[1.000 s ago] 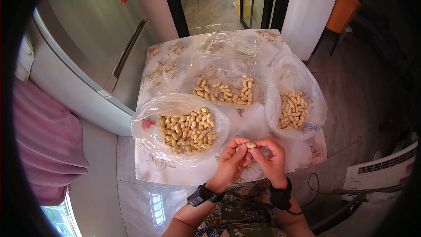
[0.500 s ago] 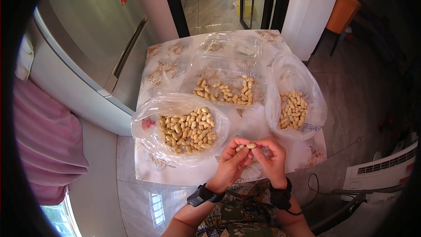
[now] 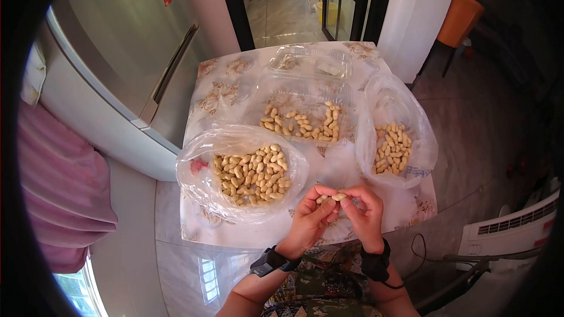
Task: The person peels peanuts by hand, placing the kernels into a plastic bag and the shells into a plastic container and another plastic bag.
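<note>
Near the table's front edge my left hand point(image 3: 310, 216) and my right hand point(image 3: 365, 214) meet, fingertips pinched together. Between them is an unshelled peanut point(image 3: 339, 196), gripped from both sides. A second peanut point(image 3: 321, 199) shows in the fingers of my left hand. To the left lies an open plastic bag point(image 3: 194, 191) with many peanuts point(image 3: 252, 173) in it. On the right stands another plastic bag point(image 3: 376, 97) holding a smaller heap of peanuts point(image 3: 392, 149). Behind my hands, a clear plastic tray point(image 3: 294, 85) has peanuts point(image 3: 302, 123) along its near side.
A clear plastic lid or box point(image 3: 311, 61) lies at the far end of the flowered tablecloth point(image 3: 220, 97). The fridge point(image 3: 129, 41) stands close on the left. At lower right are a white appliance point(image 3: 511, 223) and a cable point(image 3: 423, 246).
The peanut between my fingertips has turned and shifted slightly to the right. Both hands stay in nearly the same place, and the bags and tray are unchanged.
</note>
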Tool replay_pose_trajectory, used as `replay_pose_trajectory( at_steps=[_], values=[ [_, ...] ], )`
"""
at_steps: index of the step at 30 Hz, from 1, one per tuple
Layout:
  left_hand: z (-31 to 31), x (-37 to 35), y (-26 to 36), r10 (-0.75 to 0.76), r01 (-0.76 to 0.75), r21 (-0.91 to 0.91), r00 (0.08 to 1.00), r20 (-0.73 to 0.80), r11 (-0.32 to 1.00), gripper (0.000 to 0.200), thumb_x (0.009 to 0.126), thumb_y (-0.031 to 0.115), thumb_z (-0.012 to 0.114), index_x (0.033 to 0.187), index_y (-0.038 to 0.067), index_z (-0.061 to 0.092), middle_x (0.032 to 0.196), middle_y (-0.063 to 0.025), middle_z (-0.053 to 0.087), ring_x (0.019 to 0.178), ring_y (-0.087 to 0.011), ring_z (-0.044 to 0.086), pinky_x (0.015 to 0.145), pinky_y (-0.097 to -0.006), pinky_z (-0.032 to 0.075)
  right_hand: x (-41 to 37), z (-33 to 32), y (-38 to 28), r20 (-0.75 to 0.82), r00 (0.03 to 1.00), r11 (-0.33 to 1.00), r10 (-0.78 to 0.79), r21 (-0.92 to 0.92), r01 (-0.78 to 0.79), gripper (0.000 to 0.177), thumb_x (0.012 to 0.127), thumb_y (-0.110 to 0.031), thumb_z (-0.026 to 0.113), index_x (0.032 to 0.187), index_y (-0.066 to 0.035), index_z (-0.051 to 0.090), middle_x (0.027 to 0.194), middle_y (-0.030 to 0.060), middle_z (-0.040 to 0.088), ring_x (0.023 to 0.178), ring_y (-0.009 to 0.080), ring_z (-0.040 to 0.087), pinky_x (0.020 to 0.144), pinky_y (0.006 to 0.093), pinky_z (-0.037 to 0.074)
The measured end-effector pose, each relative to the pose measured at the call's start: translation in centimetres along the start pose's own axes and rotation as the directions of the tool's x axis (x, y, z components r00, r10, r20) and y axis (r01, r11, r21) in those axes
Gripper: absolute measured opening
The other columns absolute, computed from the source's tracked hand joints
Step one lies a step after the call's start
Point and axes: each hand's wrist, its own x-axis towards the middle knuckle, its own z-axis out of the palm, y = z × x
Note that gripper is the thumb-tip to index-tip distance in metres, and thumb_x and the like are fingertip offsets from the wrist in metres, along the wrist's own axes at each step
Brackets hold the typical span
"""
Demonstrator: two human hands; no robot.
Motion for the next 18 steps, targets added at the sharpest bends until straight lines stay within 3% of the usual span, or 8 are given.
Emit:
replay_pose_trajectory(
  at_steps=[5, 8, 10, 13, 14, 16, 18],
  values=[
    [-0.6, 0.2, -0.2, 0.034, -0.035, 0.011, 0.997, 0.071, 0.999, 0.013, 0.097, 0.005, 0.053, 0.11, 0.005, 0.054, 0.099, -0.0039, 0.057, 0.08, -0.0091, 0.053, 0.067, -0.0211, 0.042, -0.3, 0.2, -0.4, -0.116, 0.993, 0.994, 0.0, 0.111, 0.013, 0.008, 0.084, 0.002, 0.064, 0.092, 0.002, 0.066, 0.086, 0.0068, 0.064, 0.076, 0.0121, 0.06, 0.07, 0.0246, 0.047],
    [-0.6, 0.4, -0.1, 0.028, -0.023, -0.048, 0.995, 0.092, 0.999, 0.014, 0.097, 0.004, 0.051, 0.11, 0.004, 0.053, 0.103, -0.0054, 0.058, 0.085, -0.0113, 0.055, 0.071, -0.022, 0.045, 0.3, 0.6, -3.4, -0.129, 0.987, 0.995, -0.1, -0.043, 0.095, 0.009, 0.084, 0.002, 0.064, 0.092, 0.0, 0.066, 0.084, 0.0067, 0.065, 0.076, 0.0131, 0.06, 0.07, 0.025, 0.047],
    [0.3, 0.1, 0.0, 0.015, -0.014, 0.011, 0.998, -0.055, 1.0, 0.013, 0.099, 0.007, 0.048, 0.11, 0.004, 0.053, 0.099, -0.0048, 0.058, 0.084, -0.0109, 0.056, 0.071, -0.0222, 0.046, 1.1, 1.7, -5.7, -0.024, 0.975, 0.968, -0.22, -0.13, 0.215, 0.011, 0.082, 0.001, 0.066, 0.092, -0.001, 0.066, 0.082, 0.0083, 0.065, 0.074, 0.0179, 0.062, 0.069, 0.0267, 0.048],
    [0.9, -0.3, -0.1, 0.019, -0.024, -0.036, 0.992, -0.123, 0.999, 0.014, 0.097, 0.006, 0.05, 0.111, 0.004, 0.052, 0.102, -0.0061, 0.059, 0.086, -0.0127, 0.058, 0.074, -0.0228, 0.048, 2.3, 4.2, -5.7, 0.09, 0.94, 0.927, -0.328, -0.162, 0.339, 0.02, 0.079, -0.001, 0.07, 0.099, -0.002, 0.066, 0.087, 0.0081, 0.063, 0.072, 0.0161, 0.058, 0.063, 0.026, 0.045],
    [0.3, -0.3, -0.8, -0.001, -0.004, -0.026, 0.982, -0.188, 1.0, 0.015, 0.099, 0.013, 0.049, 0.111, 0.005, 0.052, 0.1, -0.0057, 0.059, 0.084, -0.0125, 0.059, 0.073, -0.022, 0.048, 2.8, 5.2, -5.9, 0.085, 0.936, 0.922, -0.34, -0.166, 0.35, 0.02, 0.079, -0.001, 0.07, 0.099, -0.002, 0.066, 0.087, 0.0081, 0.063, 0.072, 0.0161, 0.058, 0.063, 0.026, 0.045],
    [-0.1, -0.3, -1.1, 0.003, -0.01, -0.038, 0.984, -0.18, 0.999, 0.016, 0.099, 0.015, 0.049, 0.112, 0.005, 0.052, 0.1, -0.0056, 0.06, 0.083, -0.0124, 0.059, 0.073, -0.0221, 0.048, 3.8, 6.7, -6.2, 0.216, 0.921, 0.888, -0.324, -0.266, 0.375, 0.026, 0.077, -0.003, 0.073, 0.102, -0.004, 0.067, 0.087, 0.008, 0.063, 0.072, 0.0183, 0.058, 0.06, 0.027, 0.046],
    [-0.2, -0.3, -1.1, 0.004, -0.016, -0.066, 0.983, -0.186, 0.998, 0.018, 0.1, 0.017, 0.048, 0.112, 0.005, 0.052, 0.1, -0.0055, 0.06, 0.083, -0.0123, 0.059, 0.073, -0.0222, 0.048, 4.1, 7.3, -5.5, 0.213, 0.898, 0.855, -0.385, -0.284, 0.434, 0.028, 0.076, -0.003, 0.073, 0.103, -0.004, 0.067, 0.087, 0.0079, 0.062, 0.072, 0.0198, 0.058, 0.059, 0.0281, 0.047]
  ],
)
